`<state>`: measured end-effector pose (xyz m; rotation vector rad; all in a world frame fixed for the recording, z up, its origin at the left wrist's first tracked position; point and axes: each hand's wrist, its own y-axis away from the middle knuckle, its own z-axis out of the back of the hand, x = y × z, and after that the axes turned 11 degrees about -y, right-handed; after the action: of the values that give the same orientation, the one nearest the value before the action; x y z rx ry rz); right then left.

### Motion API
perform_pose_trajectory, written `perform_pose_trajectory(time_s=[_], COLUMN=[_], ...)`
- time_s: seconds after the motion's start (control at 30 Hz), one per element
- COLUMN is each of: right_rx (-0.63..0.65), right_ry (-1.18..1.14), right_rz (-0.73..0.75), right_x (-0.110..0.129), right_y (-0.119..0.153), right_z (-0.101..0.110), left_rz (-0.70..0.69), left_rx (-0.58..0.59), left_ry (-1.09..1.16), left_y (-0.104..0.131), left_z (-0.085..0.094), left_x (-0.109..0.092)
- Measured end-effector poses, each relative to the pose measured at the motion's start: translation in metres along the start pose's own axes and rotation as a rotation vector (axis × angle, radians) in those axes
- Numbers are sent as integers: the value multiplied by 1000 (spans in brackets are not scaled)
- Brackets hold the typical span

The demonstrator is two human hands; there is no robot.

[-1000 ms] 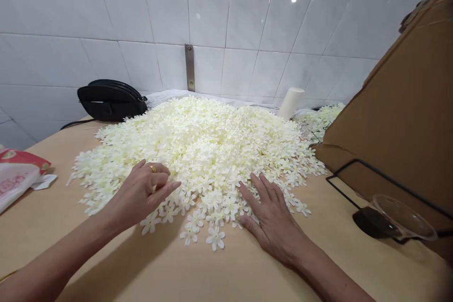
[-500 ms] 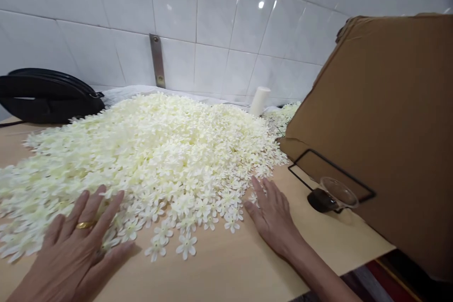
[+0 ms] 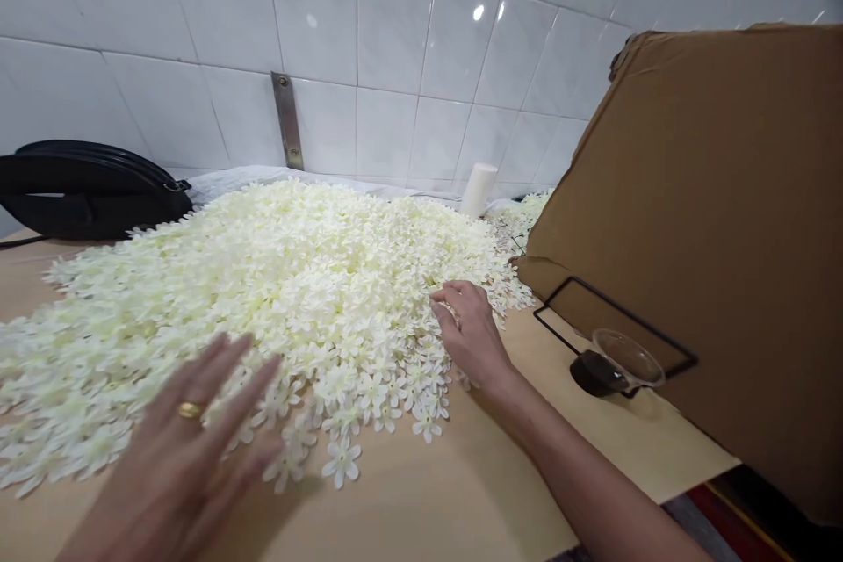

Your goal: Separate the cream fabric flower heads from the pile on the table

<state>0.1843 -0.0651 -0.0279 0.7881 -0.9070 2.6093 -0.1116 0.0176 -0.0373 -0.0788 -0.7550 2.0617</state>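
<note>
A wide heap of white artificial flower heads (image 3: 316, 263) with pale yellow-green centres spreads over the table. Above its near left edge hovers my left hand (image 3: 177, 457), a gold ring on one finger. Its fingers are spread, slightly smeared by motion, and nothing is in them. At the right side of the heap, my right hand (image 3: 471, 329) reaches in with bent fingers. A small gap shows between its thumb and fingers, and I see no flower held there. A few single flowers (image 3: 342, 461) lie loose at the front of the heap.
A cardboard box (image 3: 698, 219) stands at the right. Before it are a black wire frame (image 3: 619, 312) and a clear plastic cup with dark contents (image 3: 599, 373). A black bag (image 3: 92, 193) sits at left; a white roll (image 3: 479, 189) stands behind the heap, near the tiled wall (image 3: 388, 35).
My right hand has moved forward and a little left to the heap's side, its fingers bending. My left hand has shifted right and lifted slightly, still spread.
</note>
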Motion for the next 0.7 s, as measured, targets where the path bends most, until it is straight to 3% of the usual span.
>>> perform_pose_trajectory(time_s=[0.1,0.13,0.2,0.33,0.47,0.57,0.7], right_rx=[28,33,25,-28,-116,-182,-188], right_ry=[-2,7,15,-38,-157,-285,-497], right_rz=[28,34,47,46,-4,-52,-122], right_x=[1,0,-1,-9,-19,-25,-24], right_y=[-16,-19,-22,-25,-31,-36,-38], right_z=[-11,-15,-21,-25,-22,-20,-14], left_rz=[-354,-437,-491,-382,-315,-320,-146], left_rx=[-104,-89,-91,-13,27,2,-81], left_ry=[-12,-43,-90,-160,-157,10,363], left_y=[-9,-11,-12,-13,-16,-22,-45], left_z=[7,6,1,-13,-12,-3,6], left_x=[-37,-47,-61,-56,-40,-38,-45])
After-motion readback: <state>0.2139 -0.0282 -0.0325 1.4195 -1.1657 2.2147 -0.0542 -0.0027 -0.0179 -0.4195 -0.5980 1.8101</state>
